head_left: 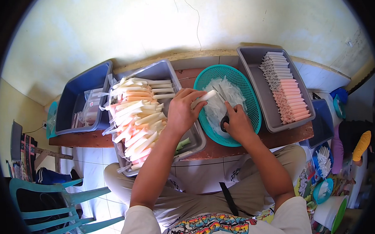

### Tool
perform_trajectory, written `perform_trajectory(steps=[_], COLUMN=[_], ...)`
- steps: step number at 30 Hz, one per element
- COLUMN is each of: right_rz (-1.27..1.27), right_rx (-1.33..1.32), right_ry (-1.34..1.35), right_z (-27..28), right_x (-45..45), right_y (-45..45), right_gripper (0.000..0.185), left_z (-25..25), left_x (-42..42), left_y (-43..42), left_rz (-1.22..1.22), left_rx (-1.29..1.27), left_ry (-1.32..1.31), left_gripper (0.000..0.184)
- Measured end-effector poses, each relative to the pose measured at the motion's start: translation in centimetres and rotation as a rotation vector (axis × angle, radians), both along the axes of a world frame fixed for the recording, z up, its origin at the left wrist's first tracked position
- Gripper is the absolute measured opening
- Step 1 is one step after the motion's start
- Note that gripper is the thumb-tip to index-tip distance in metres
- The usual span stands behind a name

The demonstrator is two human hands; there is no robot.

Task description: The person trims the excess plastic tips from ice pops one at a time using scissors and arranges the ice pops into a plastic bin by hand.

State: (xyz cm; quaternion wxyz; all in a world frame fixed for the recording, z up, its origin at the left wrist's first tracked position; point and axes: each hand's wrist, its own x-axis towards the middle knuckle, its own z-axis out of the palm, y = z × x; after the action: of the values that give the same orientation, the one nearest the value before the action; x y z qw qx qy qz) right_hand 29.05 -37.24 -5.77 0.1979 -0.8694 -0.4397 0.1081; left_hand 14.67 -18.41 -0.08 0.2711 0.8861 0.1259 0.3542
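My left hand (186, 105) is closed round a white ice pop (210, 94) in a plastic tube, its end pointing right. In my right hand (238, 122) is a pair of scissors (222, 94) with black handles, blades apart beside the ice pop's end. Below both hands stands a teal plastic basket (254, 131) holding many clear plastic scraps (232, 97). Left of it, a grey tray (169, 70) is heaped with white, orange and pink ice pops (138, 118) with loose plastic ends. On the right, another grey tray (251, 59) holds neat rows of white and pink ice pops (289, 95).
A dark blue bin (77, 90) with plastic packs stands at the far left. All rest on a brown bench (275, 140) against a wall. A teal chair (54, 208) is at lower left. Another person's yellow sleeve (362, 146) shows at right, near bowls and a bucket (329, 211).
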Motion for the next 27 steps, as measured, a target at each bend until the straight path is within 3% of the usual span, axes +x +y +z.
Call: perform_trajectory(steps=[27], right_rz=[0.055], right_rx=[-0.158], right_ry=[-0.135], right_z=[0.6], right_x=[-0.5], right_y=[0.8], right_gripper=[0.083], left_z=[-0.5], left_x=[0.0], left_y=[0.3], left_rz=[-0.009], left_rx=[0.038], left_ry=[-0.081], left_gripper=[0.035])
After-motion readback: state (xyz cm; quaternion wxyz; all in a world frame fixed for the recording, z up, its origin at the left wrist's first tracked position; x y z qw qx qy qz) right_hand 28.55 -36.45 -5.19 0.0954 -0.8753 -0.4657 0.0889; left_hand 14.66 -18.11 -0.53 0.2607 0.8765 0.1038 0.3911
